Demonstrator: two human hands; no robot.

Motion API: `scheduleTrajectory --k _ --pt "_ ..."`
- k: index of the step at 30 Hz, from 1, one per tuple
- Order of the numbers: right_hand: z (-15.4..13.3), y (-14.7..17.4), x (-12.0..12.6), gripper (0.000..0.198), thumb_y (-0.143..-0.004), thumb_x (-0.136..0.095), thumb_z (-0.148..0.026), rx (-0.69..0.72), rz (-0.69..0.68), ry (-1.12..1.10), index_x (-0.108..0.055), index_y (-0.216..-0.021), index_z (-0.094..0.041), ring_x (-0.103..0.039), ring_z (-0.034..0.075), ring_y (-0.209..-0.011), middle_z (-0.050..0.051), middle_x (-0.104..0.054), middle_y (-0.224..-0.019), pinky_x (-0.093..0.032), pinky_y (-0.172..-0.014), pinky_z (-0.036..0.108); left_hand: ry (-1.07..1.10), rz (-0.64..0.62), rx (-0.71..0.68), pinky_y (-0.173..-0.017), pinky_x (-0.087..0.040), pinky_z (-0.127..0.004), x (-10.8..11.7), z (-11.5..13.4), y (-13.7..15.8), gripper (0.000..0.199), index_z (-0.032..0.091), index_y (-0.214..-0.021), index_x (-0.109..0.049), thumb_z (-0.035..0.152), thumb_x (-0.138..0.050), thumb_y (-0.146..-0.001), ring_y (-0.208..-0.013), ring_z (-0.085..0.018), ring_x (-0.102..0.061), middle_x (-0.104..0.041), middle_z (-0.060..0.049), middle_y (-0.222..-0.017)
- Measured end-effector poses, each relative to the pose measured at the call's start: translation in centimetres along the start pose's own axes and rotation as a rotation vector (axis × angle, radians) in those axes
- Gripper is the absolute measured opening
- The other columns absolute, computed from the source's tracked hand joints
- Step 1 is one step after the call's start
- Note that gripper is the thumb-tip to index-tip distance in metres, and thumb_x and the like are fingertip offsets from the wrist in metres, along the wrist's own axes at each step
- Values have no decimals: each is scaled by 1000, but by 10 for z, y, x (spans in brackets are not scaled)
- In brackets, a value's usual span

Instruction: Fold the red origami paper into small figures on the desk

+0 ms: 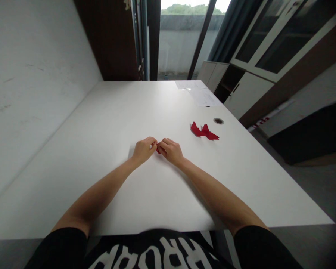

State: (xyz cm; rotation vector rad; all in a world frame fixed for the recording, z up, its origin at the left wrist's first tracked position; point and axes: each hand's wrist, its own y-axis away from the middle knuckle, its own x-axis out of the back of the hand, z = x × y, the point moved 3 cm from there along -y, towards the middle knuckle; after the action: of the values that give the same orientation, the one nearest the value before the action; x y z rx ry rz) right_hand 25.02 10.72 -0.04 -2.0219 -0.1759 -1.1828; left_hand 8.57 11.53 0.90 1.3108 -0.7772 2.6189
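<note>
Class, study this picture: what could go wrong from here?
The small red piece between the left hand and right hand might tear or crumple under too much force.
The fingers cover much of it, so a slip could go unseen.
The right arm, swung outward, might brush the red folded shapes.

One head-worn view, forward and down across the table (154,198) toward the window (179,45).

Red pieces (211,135) look like matt paper, the tabletop (100,123) smooth.
</note>
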Motion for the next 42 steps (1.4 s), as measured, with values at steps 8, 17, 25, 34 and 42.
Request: scheduleTrajectory --k 8,17,25,34,42 --pt "10 -2 -3 22 -98 -53 -26 -106 43 -353 -64 -80 -21 -52 15 -71 2 -57 -79 -41 -67 28 -68 -38 -5 -75 -46 -29 -5 -4 0 15 22 -91 -66 23 -52 -96 -81 -18 -66 -71 -3 -92" --pt "12 -2 0 22 -99 -53 -31 -284 162 -492 -61 -81 -22 -54 15 -72 2 -59 -80 -45 -67 30 9 43 59 -72 -44 -30 -5 -8 -1 14 21 -91 -59 18 -46 -97 -79 -17 -62 -66 -3 -92" --pt "9 -3 -1 23 -99 -53 -35 -283 164 -536 -61 -82 -22 -57 16 -75 2 -60 -82 -48 -66 29 306 78 -34 -82 -50 -30 -1 -4 -2 15 20 -93 -63 24 -49 -98 -86 -16 -63 -67 -3 -92" --pt "12 0 -5 25 -99 -53 -41 -373 229 -616 -61 -85 -22 -59 16 -78 2 -61 -86 -51 -68 29 539 130 231 -66 -52 -24 -7 -10 -2 9 20 -86 -61 26 -57 -91 -70 -13 -64 -66 1 -78" --pt "14 2 -13 28 -97 -55 -47 -452 249 -718 -60 -86 -21 -58 16 -75 2 -61 -84 -51 -65 29 516 59 165 -70 -50 -24 -3 -4 0 12 22 -98 -61 22 -49 -94 -77 -13 -65 -70 -1 -91"
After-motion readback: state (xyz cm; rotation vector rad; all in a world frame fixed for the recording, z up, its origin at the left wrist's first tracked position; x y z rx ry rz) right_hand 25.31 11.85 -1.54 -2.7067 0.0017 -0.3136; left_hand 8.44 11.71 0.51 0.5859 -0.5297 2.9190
